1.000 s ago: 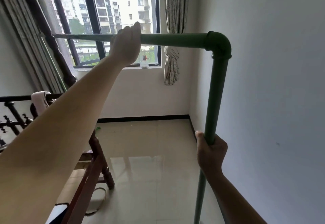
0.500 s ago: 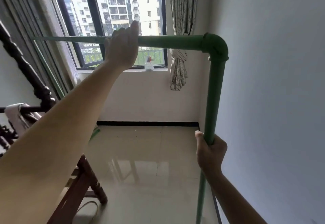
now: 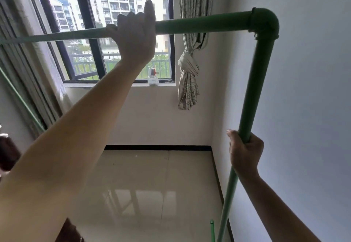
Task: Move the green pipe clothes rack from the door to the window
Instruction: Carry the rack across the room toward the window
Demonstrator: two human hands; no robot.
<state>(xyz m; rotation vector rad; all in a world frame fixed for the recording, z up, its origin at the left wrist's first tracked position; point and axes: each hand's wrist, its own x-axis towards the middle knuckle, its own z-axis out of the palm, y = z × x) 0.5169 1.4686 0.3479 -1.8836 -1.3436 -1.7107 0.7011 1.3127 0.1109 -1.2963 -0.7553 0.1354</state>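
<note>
The green pipe clothes rack (image 3: 205, 25) fills the view: a horizontal top bar runs from the left edge to an elbow joint (image 3: 265, 23) at upper right, then an upright post drops down along the right wall. My left hand (image 3: 135, 36) is wrapped over the top bar near its middle, index finger sticking up. My right hand (image 3: 246, 154) grips the upright post about halfway down. The rack's far left post (image 3: 20, 99) slants along the left curtain. The window (image 3: 114, 32) is straight ahead, beyond the bar.
A knotted patterned curtain (image 3: 189, 78) hangs right of the window. A small bottle (image 3: 152, 77) stands on the sill. The white wall (image 3: 313, 89) is close on the right. Dark wooden furniture (image 3: 7, 152) shows at the left edge. Glossy tiled floor (image 3: 152, 184) lies ahead.
The window and far wall have grown larger and nearer. The wooden furniture has slid out to the left and bottom edges. Both hands keep their grip on the rack.
</note>
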